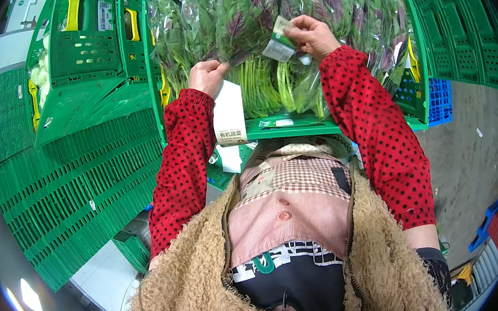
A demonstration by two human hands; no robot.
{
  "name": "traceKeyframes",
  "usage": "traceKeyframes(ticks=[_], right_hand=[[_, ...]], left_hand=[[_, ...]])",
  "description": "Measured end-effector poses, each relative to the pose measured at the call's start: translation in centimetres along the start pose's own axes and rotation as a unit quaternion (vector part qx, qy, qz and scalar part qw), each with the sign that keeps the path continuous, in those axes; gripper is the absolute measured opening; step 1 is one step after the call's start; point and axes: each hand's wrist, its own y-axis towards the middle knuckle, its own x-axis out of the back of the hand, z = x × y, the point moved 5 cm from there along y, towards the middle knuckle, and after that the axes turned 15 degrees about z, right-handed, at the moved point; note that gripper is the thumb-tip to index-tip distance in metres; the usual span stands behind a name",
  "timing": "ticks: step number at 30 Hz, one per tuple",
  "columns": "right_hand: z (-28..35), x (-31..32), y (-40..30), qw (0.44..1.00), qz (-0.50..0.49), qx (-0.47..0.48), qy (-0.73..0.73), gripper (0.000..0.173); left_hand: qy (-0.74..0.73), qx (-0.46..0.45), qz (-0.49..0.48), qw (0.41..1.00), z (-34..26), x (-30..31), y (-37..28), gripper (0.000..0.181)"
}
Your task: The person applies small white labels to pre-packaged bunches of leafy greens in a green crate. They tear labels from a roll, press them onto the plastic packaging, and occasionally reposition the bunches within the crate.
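Clear plastic bags of leafy greens with purple-veined leaves [240, 18] fill a green plastic crate [297, 131] in front of me. My right hand [313, 37] pinches a green and white printed label [279, 45] over the bags. At the crate's left part, my left hand [207, 77] is closed on the upper end of a long white paper strip [230, 112]; its thumb lies by the lower edge of a bag. The strip hangs over the crate's near rim and bears writing. Green stems [256, 85] show below the leaves, between my hands.
Green crates with yellow handles [85, 24] stand at the left, one holding pale vegetables [40, 72]. Stacked green crates [73, 182] lie lower left, and more [461, 36] stand upper right. A blue plastic crate [440, 101] is beyond the right edge. Grey floor [466, 169] shows at right.
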Motion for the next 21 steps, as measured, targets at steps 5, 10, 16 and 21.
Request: traceKeyframes(ticks=[5,10,16,21], right_hand=[[-1.2,-1.8,1.8,0.95,0.002,0.028,-0.311,0.035],[0.2,-3.4,0.8,0.82,-0.146,0.046,-0.552,0.05],[2.9,-11.8,-4.8,0.868,0.007,0.017,-0.497,0.041],[-0.6,-14.5,-7.0,0.972,0.11,-0.067,-0.195,0.031]], left_hand=[[-0.003,-0.018,0.002,1.0,-1.0,-0.4,0.1,0.03],[-0.032,-0.063,-0.005,0.997,-1.1,0.0,-0.3,0.029],[-0.132,-0.112,-0.129,0.976,-3.4,2.9,-1.5,0.029],[-0.237,-0.14,-0.211,0.938,-4.9,4.5,-1.7,0.026]])
